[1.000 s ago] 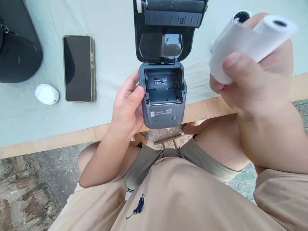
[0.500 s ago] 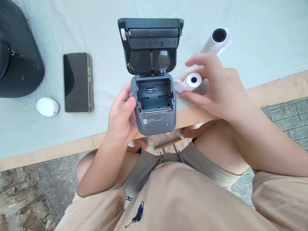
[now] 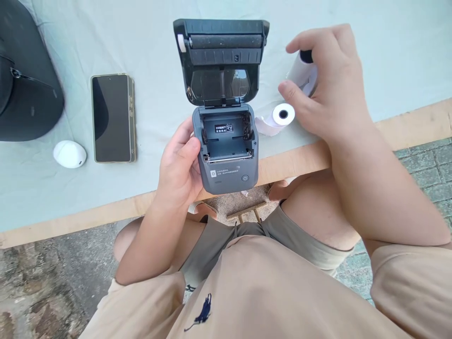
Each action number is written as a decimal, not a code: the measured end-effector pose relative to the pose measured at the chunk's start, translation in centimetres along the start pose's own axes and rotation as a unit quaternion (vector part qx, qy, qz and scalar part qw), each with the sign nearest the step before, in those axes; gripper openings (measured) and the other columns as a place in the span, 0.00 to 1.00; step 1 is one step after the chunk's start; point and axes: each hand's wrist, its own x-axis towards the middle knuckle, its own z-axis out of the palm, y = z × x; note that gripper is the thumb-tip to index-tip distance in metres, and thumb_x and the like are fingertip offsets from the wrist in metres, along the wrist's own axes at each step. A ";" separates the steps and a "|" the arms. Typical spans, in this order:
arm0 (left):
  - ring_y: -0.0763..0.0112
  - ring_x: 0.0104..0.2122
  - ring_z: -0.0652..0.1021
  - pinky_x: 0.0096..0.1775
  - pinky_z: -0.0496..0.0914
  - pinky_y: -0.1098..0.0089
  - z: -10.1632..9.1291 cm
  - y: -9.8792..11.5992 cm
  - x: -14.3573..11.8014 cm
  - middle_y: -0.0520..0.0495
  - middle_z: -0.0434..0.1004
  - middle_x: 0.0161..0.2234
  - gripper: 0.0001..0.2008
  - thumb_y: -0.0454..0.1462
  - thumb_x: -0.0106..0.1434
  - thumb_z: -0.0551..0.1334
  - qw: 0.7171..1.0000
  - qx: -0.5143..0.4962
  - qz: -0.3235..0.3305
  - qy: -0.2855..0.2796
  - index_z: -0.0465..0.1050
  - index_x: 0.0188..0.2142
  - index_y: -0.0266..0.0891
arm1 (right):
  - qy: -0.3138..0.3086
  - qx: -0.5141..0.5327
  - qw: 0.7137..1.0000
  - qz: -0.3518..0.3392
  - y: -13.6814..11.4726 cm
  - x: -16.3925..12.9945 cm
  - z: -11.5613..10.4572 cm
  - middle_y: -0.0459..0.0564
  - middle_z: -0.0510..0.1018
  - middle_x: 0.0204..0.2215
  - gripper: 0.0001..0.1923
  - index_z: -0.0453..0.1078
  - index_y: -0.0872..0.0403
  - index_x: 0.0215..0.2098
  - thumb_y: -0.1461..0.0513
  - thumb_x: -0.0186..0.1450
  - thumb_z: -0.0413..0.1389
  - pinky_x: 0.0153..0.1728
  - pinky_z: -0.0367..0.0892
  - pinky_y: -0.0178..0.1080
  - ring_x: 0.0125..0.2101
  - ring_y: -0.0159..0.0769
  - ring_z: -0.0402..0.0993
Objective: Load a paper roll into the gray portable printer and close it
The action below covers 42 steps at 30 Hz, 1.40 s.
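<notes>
1. The small grey printer (image 3: 228, 155) sits at the centre of the frame, over the near edge of the bench (image 3: 406, 127); its lid (image 3: 221, 59) stands swung open away from the viewer, and the paper bay below it is bare, with a small label on its back wall.
2. The left hand (image 3: 180, 167) is wrapped around the printer's left side, thumb on the rim of the bay, holding the body.
3. A white paper roll (image 3: 278, 117) lies on the bench just right of the printer, its dark core facing the viewer, a loose end trailing to the left; no hand is on it.
4. The right hand (image 3: 328, 89), in the upper right of the frame, hovers above that roll with fingers spread wide, curled about a white cylinder with a dark end (image 3: 303, 70); whether it grips the cylinder cannot be told.
5. At the left of the frame a dark phone (image 3: 112, 117) lies flat on the pale cloth, a white oval case (image 3: 69, 154) beside it; a black bag (image 3: 26, 89) fills the upper left corner.
</notes>
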 end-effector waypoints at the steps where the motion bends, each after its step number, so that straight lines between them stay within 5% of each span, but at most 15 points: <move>1: 0.58 0.51 0.87 0.49 0.84 0.63 0.0 0.0 0.0 0.46 0.88 0.52 0.22 0.55 0.71 0.67 1.000 -0.001 -0.002 0.003 0.83 0.55 0.46 | 0.007 -0.003 1.000 0.012 -0.2 0.1 0.1 0.63 0.70 0.62 0.30 0.73 0.55 0.66 0.62 0.66 0.63 0.73 0.64 0.53 0.66 0.47 0.66; 4: 0.56 0.52 0.87 0.50 0.84 0.62 0.1 0.0 -0.1 0.45 0.88 0.52 0.23 0.56 0.70 0.67 1.000 -0.001 -0.005 0.005 0.83 0.55 0.45 | 0.027 -0.006 0.999 0.035 -0.7 0.1 -0.2 0.62 0.72 0.59 0.30 0.74 0.54 0.65 0.67 0.65 0.60 0.73 0.64 0.53 0.62 0.44 0.69; 7: 0.58 0.50 0.88 0.50 0.85 0.63 0.2 -0.1 -0.2 0.45 0.88 0.51 0.22 0.53 0.71 0.67 1.000 -0.001 -0.007 0.012 0.82 0.56 0.44 | 0.052 0.022 0.998 0.019 -1.0 -0.1 -0.6 0.55 0.70 0.67 0.35 0.68 0.53 0.68 0.68 0.62 0.62 0.71 0.66 0.47 0.58 0.37 0.72; 9: 0.59 0.48 0.88 0.49 0.85 0.63 0.2 -0.1 -0.3 0.46 0.89 0.51 0.21 0.52 0.71 0.67 1.000 0.000 -0.010 0.019 0.81 0.56 0.44 | 0.072 0.051 0.996 0.025 -0.9 -0.1 -0.7 0.54 0.68 0.68 0.40 0.65 0.54 0.69 0.69 0.59 0.64 0.58 0.73 0.41 0.52 0.32 0.73; 13: 0.60 0.47 0.88 0.46 0.84 0.65 -0.1 0.1 -0.4 0.44 0.89 0.50 0.22 0.52 0.70 0.69 1.000 0.011 -0.015 0.012 0.81 0.57 0.44 | 0.069 0.096 0.987 0.109 -0.5 -0.1 -0.2 0.51 0.78 0.50 0.40 0.67 0.49 0.65 0.66 0.55 0.70 0.37 0.68 0.37 0.31 0.24 0.65; 22: 0.61 0.47 0.89 0.46 0.85 0.67 -0.2 0.4 -0.3 0.42 0.89 0.52 0.24 0.51 0.69 0.70 1.000 -0.011 -0.027 -0.006 0.81 0.59 0.42 | 0.099 0.136 0.982 0.080 -0.2 -0.4 0.2 0.50 0.80 0.44 0.34 0.66 0.49 0.61 0.60 0.56 0.66 0.37 0.67 0.39 0.30 0.26 0.68; 27: 0.59 0.46 0.89 0.44 0.86 0.65 -0.2 0.4 -0.1 0.42 0.88 0.53 0.24 0.50 0.69 0.71 1.000 -0.002 -0.013 -0.028 0.80 0.60 0.42 | 0.160 0.216 0.961 -0.073 -0.3 -0.8 0.2 0.49 0.74 0.39 0.19 0.63 0.52 0.47 0.62 0.58 0.60 0.38 0.66 0.37 0.36 0.28 0.70; 31: 0.61 0.46 0.89 0.44 0.87 0.66 -0.1 0.4 -0.1 0.43 0.89 0.53 0.21 0.49 0.70 0.70 0.999 -0.009 -0.014 -0.028 0.81 0.59 0.43 | 0.194 0.248 0.928 -0.201 -0.6 -1.2 0.0 0.49 0.73 0.43 0.15 0.67 0.53 0.47 0.65 0.62 0.59 0.40 0.67 0.37 0.39 0.28 0.70; 42: 0.62 0.47 0.87 0.41 0.85 0.66 0.1 -0.2 -0.3 0.46 0.86 0.55 0.21 0.53 0.74 0.64 1.000 -0.014 0.020 -0.008 0.80 0.59 0.48 | 0.249 0.252 0.891 -0.285 -2.4 -2.0 0.1 0.46 0.78 0.46 0.13 0.71 0.48 0.51 0.65 0.69 0.60 0.42 0.73 0.36 0.45 0.29 0.78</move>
